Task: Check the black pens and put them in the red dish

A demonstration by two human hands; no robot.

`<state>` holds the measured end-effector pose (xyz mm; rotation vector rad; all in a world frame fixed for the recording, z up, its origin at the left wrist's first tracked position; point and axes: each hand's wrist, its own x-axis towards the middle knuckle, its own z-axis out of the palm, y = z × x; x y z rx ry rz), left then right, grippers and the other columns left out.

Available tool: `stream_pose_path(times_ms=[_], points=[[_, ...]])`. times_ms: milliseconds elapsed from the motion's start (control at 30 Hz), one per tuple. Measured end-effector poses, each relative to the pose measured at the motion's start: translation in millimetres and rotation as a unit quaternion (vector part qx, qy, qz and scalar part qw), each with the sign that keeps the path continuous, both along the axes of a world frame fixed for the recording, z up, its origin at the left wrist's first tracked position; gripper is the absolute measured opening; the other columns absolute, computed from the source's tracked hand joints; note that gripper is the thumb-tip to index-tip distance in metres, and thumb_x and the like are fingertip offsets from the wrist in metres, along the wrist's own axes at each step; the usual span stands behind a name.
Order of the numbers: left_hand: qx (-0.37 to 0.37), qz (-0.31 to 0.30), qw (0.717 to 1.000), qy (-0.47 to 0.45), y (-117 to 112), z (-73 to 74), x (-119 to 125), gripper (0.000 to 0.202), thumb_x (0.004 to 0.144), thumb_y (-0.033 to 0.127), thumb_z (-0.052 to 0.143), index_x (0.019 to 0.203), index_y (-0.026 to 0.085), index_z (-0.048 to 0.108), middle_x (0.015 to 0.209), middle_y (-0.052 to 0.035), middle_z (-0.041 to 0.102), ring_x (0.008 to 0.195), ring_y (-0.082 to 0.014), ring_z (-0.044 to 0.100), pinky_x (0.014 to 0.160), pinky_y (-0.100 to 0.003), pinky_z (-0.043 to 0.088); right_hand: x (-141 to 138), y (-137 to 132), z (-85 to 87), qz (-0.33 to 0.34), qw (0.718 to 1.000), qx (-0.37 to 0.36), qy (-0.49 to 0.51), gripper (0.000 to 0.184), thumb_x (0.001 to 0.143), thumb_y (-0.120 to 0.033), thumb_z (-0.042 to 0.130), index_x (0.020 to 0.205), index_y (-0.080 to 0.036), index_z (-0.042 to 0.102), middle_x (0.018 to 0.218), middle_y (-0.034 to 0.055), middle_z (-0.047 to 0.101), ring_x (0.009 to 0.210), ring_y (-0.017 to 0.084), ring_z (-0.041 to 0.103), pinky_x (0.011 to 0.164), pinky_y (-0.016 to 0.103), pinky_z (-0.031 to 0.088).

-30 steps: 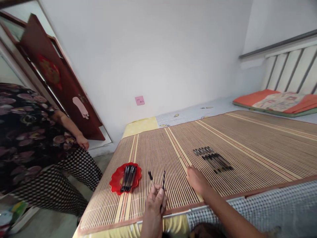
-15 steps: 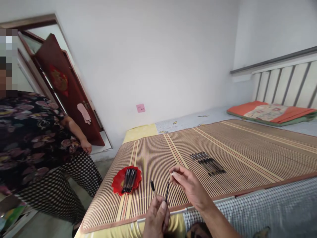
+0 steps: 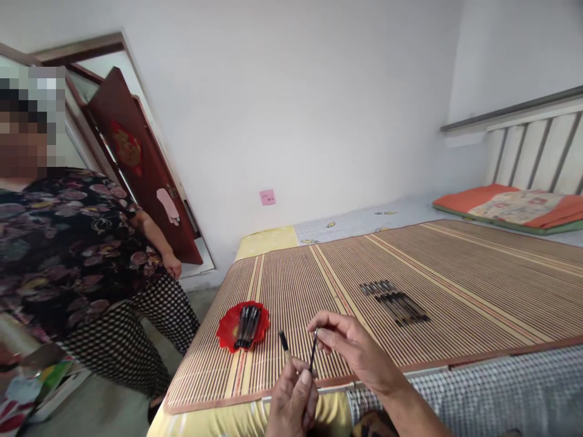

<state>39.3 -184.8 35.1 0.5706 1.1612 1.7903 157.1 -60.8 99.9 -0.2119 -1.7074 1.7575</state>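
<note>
My left hand (image 3: 294,394) is closed around two slim pen parts. One is a pale pen barrel with a black end (image 3: 283,341), leaning left. The other is a thin black pen piece (image 3: 313,355), nearly upright. My right hand (image 3: 350,349) pinches a small silvery pen tip (image 3: 316,331) between thumb and forefinger, at the top of the black piece. Fingers partly hide where the two meet. To the left, a red scalloped dish (image 3: 224,335) holds several black pens (image 3: 249,326). Further right, several pen parts (image 3: 401,308) lie in a row on the mat.
A striped bamboo mat (image 3: 291,273) covers the bed. A folded orange-and-green cloth (image 3: 496,197) lies at the far right, by the white headboard (image 3: 532,152). At the left stands another person (image 3: 82,255) in a floral top, near an open dark red door (image 3: 141,164).
My right hand has lowered the silvery tip onto the top of the black pen piece; before, a small gap showed between them. The whole view has shifted slightly, moving the scene to the right.
</note>
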Motion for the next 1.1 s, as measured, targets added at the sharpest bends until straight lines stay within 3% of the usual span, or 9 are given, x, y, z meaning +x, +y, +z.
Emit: stream_pose_path(times_ms=[133,333,600,667,767,867,1100], points=[[0.021,-0.034,0.999,0.015,0,3.9,1,0.053,0.069,0.063,0.087,0.082,0.021,0.056,0.053,0.0125,0.033,0.042,-0.0025,0.018,0.043,-0.018,0.014,2,1,4.7,0.013,1.0,-0.011,-0.01,0.026,0.092,-0.043,0.072,0.099,-0.018,0.074,0.08,0.0001,0.062,0.071,0.012,0.052,0.067,0.027,0.041],[0.037,0.068,0.995,0.071,1,9.6,6,0.054,0.066,0.062,0.089,0.08,0.02,0.059,0.056,0.0097,0.042,0.048,-0.0046,0.034,0.048,-0.018,0.023,4,1,10.3,0.034,0.998,-0.048,-0.018,0.031,0.086,-0.045,0.078,0.093,-0.015,0.075,0.085,0.0029,0.068,0.065,0.01,0.057,0.062,0.024,0.043],[0.024,0.11,0.99,0.088,1,7.8,13,0.055,0.064,0.063,0.089,0.084,0.018,0.064,0.058,0.0077,0.047,0.052,-0.0064,0.038,0.052,-0.019,0.029,-3,-5,-2.6,-0.012,0.995,-0.1,0.003,0.036,0.081,-0.048,0.083,0.085,-0.013,0.074,0.062,-0.0004,0.064,0.053,0.008,0.052,0.052,0.021,0.04],[0.03,0.091,0.993,0.074,0,6.6,13,0.051,0.067,0.06,0.089,0.083,0.019,0.063,0.058,0.0078,0.046,0.053,-0.0064,0.038,0.053,-0.018,0.029,0,-6,-3.2,-0.002,0.995,-0.095,0.018,0.033,0.084,-0.045,0.081,0.088,-0.013,0.075,0.07,0.0021,0.069,0.056,0.008,0.055,0.054,0.021,0.042],[0.038,-0.019,0.999,-0.005,-2,5.9,13,0.046,0.072,0.055,0.088,0.084,0.02,0.06,0.052,0.0112,0.038,0.045,-0.0043,0.024,0.047,-0.018,0.021,4,-5,-4.5,0.051,0.992,-0.108,0.044,0.027,0.087,-0.04,0.08,0.093,-0.014,0.076,0.086,0.0053,0.074,0.061,0.007,0.06,0.058,0.02,0.045],[0.043,-0.11,0.989,-0.084,-4,7.1,13,0.045,0.073,0.05,0.089,0.089,0.02,0.059,0.049,0.0129,0.036,0.043,-0.0033,0.013,0.045,-0.019,0.016,6,-3,-8.0,0.089,0.986,-0.132,0.054,0.024,0.087,-0.037,0.08,0.094,-0.015,0.076,0.086,0.0049,0.075,0.061,0.007,0.061,0.06,0.02,0.047],[0.042,-0.096,0.991,-0.078,-3,11.8,14,0.045,0.073,0.049,0.09,0.087,0.019,0.059,0.049,0.0115,0.041,0.043,-0.0032,0.016,0.045,-0.018,0.017,6,-1,-13.5,0.065,0.99,-0.121,0.042,0.029,0.084,-0.039,0.082,0.094,-0.013,0.074,0.086,0.0055,0.075,0.062,0.008,0.064,0.057,0.019,0.047]])
